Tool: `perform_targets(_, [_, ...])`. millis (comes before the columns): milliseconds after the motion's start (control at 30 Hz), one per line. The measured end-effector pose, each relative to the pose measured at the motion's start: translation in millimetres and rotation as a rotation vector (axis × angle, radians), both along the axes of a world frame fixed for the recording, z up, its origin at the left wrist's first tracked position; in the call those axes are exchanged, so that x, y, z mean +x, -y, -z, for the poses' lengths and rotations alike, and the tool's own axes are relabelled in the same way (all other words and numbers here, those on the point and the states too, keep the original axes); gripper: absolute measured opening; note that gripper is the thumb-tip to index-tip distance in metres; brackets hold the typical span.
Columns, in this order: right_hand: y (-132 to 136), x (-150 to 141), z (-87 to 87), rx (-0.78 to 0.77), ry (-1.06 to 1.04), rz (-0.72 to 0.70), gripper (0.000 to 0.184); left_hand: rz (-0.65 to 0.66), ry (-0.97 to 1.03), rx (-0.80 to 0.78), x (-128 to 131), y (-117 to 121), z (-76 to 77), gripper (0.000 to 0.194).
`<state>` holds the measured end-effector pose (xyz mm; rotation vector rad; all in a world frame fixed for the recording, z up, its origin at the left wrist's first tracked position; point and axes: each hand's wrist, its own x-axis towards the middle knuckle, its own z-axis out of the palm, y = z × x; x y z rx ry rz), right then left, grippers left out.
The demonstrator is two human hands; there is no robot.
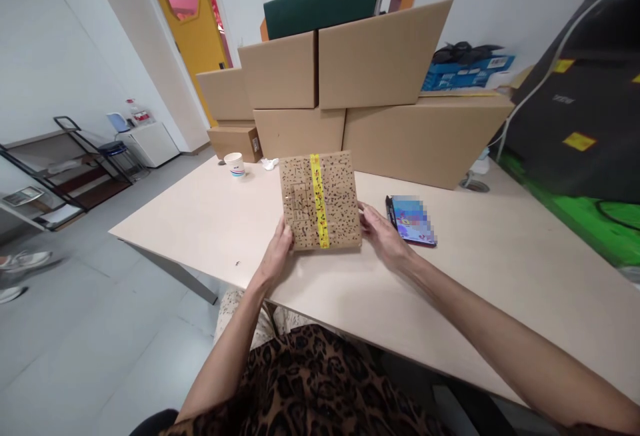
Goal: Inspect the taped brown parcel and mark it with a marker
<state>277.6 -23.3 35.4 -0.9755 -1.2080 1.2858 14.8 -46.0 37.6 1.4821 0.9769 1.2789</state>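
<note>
Between my two hands a speckled brown cardboard box (341, 203) is tilted up, its broad face toward me. A strip of yellow patterned tape (319, 203) runs down that face, and a printed mark sits left of it. My left hand (277, 249) grips the lower left edge, fingers closed against the cardboard. At the lower right edge my right hand (384, 233) holds the box, its fingertips partly hidden behind the side. Just right of my right hand lies a flat blue and purple package (413, 220), its picture blurred.
Large cardboard boxes (385, 63) are stacked along the table's back, a dark green box (325, 3) on top. A paper cup (235, 165) and crumpled tissue (270, 164) stand at the back left of the table (185, 223). A person's shoes (25, 261) show at far left.
</note>
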Motion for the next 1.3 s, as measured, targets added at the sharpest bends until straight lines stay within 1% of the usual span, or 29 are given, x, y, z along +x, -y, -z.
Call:
perform_targets(33, [1.5,-0.9,2.7,-0.013,-0.007,-0.019,0.061,0.015,-0.031,0.014,0.5,2.5,2.4,0.089])
perform_targets(100, [4.0,-2.4,3.1,-0.025,-0.013,-0.036,0.059,0.001,-0.068,0.004,0.5,7.3,3.8,0.092])
perform_targets(167, [5.5,-3.0,-2.2,-0.046,-0.019,-0.013,0.056,-0.049,-0.082,-0.005,-0.6,12.3,1.4,0.092])
perform_targets(233, [6.3,-2.7,-11.2,-0.082,-0.051,0.018,0.052,-0.083,-0.103,0.031,-2.2,18.1,-3.8,0.088])
perform_targets(367, [8.3,-1.2,-29.0,-0.146,-0.178,0.055,0.043,-0.125,-0.184,0.22,-3.6,31.0,-18.6,0.079])
perform_targets(433, [9.0,-1.3,-32.7,-0.189,-0.234,0.045,0.041,-0.138,-0.232,0.339,-2.0,36.0,-27.6,0.075])
perform_targets(500, [8.5,-2.4,-30.7,-0.248,-0.274,0.016,0.04,-0.117,-0.27,0.448,1.7,38.4,-36.9,0.074])
perform_targets(567, [5.8,-4.0,-23.1,-0.318,-0.28,-0.009,0.04,-0.058,-0.295,0.519,8.2,37.7,-45.2,0.075])
perform_targets(633, [0.7,-4.7,-12.0,-0.367,-0.249,0.007,0.036,0.03,-0.308,0.544,17.3,34.3,-50.3,0.076])
perform_targets(667, [-2.5,-4.4,-6.0,-0.366,-0.223,0.038,0.034,0.073,-0.31,0.542,22.4,31.7,-51.0,0.077])
perform_targets(733, [-9.5,-1.6,5.1,-0.314,-0.172,0.129,0.032,0.112,-0.31,0.518,32.2,24.9,-48.7,0.078])
perform_targets(767, [-12.8,0.6,9.5,-0.276,-0.149,0.181,0.033,0.093,-0.309,0.497,36.0,20.5,-45.7,0.078])
perform_targets(800, [-15.7,3.2,12.9,-0.241,-0.123,0.233,0.034,0.041,-0.305,0.468,38.7,15.1,-41.7,0.078])
perform_targets(867, [-19.6,7.7,16.3,-0.197,-0.062,0.337,0.036,-0.144,-0.282,0.385,40.1,1.5,-31.9,0.081])
perform_targets(933, [-20.2,9.7,15.3,-0.167,-0.004,0.426,0.039,-0.369,-0.237,0.273,36.4,-15.6,-21.5,0.091])
perform_targets(967, [-19.2,9.4,13.6,-0.149,0.013,0.452,0.041,-0.454,-0.219,0.225,33.5,-24.8,-16.7,0.098])
perform_targets(1000, [-17.6,8.3,11.3,-0.126,0.021,0.459,0.044,-0.494,-0.208,0.178,30.5,-33.8,-12.6,0.103])
perform_targets(1033, [-15.5,6.6,8.7,-0.102,0.024,0.447,0.046,-0.486,-0.199,0.121,27.9,-42.4,-9.3,0.106])
perform_targets(1067, [-13.1,4.8,6.2,-0.081,0.026,0.422,0.048,-0.447,-0.179,0.051,26.1,-50.3,-6.8,0.105])
perform_targets(1133, [-8.9,1.7,2.4,-0.053,0.03,0.362,0.049,-0.353,-0.102,-0.058,25.3,-62.8,-4.1,0.098])
perform_targets(1200, [-6.4,0.3,1.1,-0.038,0.034,0.325,0.048,-0.28,-0.013,-0.103,27.3,-70.3,-3.6,0.091])
perform_targets(1233, [-5.9,0.4,1.3,-0.034,0.037,0.32,0.047,-0.266,0.026,-0.107,28.4,-72.0,-3.6,0.09])
perform_targets(1300, [-5.9,1.2,2.4,-0.024,0.043,0.321,0.047,-0.274,0.078,-0.108,29.2,-71.2,-3.6,0.093])
